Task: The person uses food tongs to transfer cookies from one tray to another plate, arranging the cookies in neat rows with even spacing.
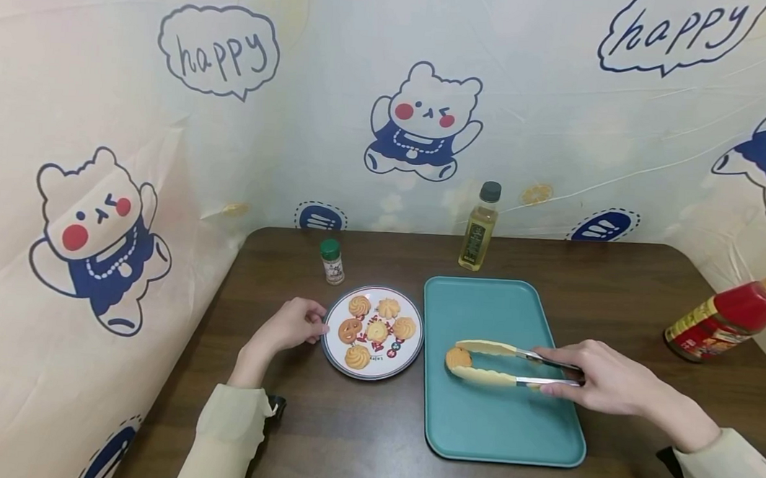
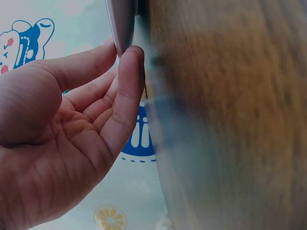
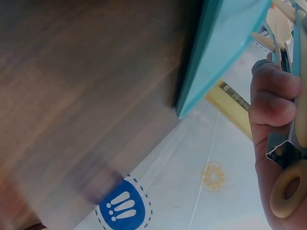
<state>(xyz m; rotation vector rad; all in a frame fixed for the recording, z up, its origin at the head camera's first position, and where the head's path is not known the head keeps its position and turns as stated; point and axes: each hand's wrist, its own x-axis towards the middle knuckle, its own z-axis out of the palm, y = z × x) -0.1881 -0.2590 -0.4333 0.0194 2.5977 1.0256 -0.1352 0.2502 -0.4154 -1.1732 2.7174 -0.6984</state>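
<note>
My left hand [image 1: 295, 324] pinches the left rim of a round white plate [image 1: 383, 365] with a dark edge; the left wrist view shows thumb and forefinger on that rim [image 2: 121, 21]. Several cookies, one of them pretzel-shaped [image 1: 350, 330], lie on the plate. In my right hand [image 1: 610, 377] is a pair of tongs [image 1: 489, 377] with cream tips and metal arms. Between the tips, over the left part of a teal tray [image 1: 503, 426], sits a round cookie [image 1: 458, 358]. Whether it touches the tray I cannot tell.
Behind the plate stands a small green-capped shaker [image 1: 333, 262]. An oil bottle [image 1: 478, 229] is upright behind the tray. At the right, a red bottle with a yellow cap [image 1: 730, 318] stands on the brown table [image 1: 346, 439]. A printed cloth [image 1: 324, 120] hangs at the table's back.
</note>
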